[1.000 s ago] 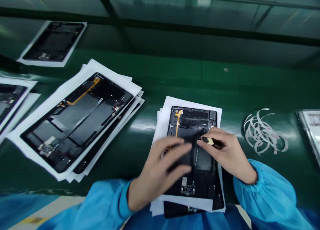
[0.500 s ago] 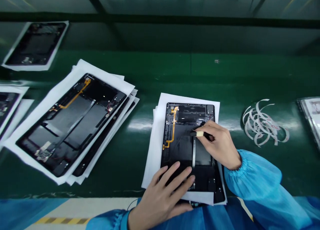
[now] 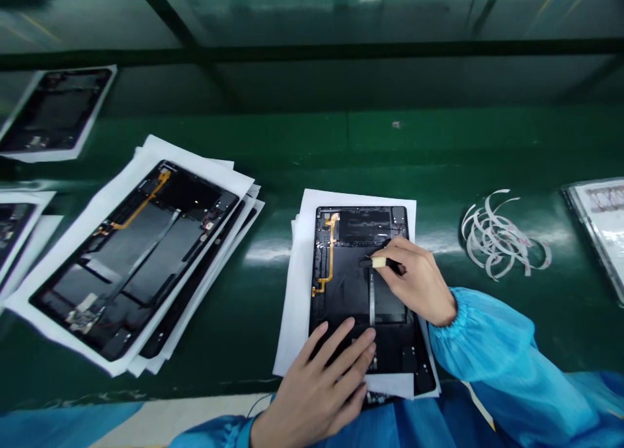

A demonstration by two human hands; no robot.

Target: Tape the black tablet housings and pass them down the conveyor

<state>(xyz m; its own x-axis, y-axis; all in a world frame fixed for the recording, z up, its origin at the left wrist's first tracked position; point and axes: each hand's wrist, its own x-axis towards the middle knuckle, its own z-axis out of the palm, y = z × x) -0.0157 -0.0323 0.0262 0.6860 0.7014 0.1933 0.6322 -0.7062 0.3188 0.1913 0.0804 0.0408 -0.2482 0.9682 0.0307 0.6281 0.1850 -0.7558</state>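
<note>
An opened tablet housing lies on white paper sheets in front of me. An orange flex cable runs down its left side, and a grey flat cable strip runs lengthwise near its middle. My right hand pinches a small black piece with a cream block at the upper end of that strip; its exact kind is unclear. Across the housing's lower left lies my left hand, fingers stretched and spread, covering part of the inside.
On the left is a stack of paper with another opened tablet housing on top. A further housing lies at far left. Curled white strips are heaped on the green table, and a clear-edged tray stands at the right edge.
The view has shifted slightly. My left thumb, visible below the other fingers before, is now hidden or tucked in. My right hand keeps its pinch at nearly the same spot on the housing.
</note>
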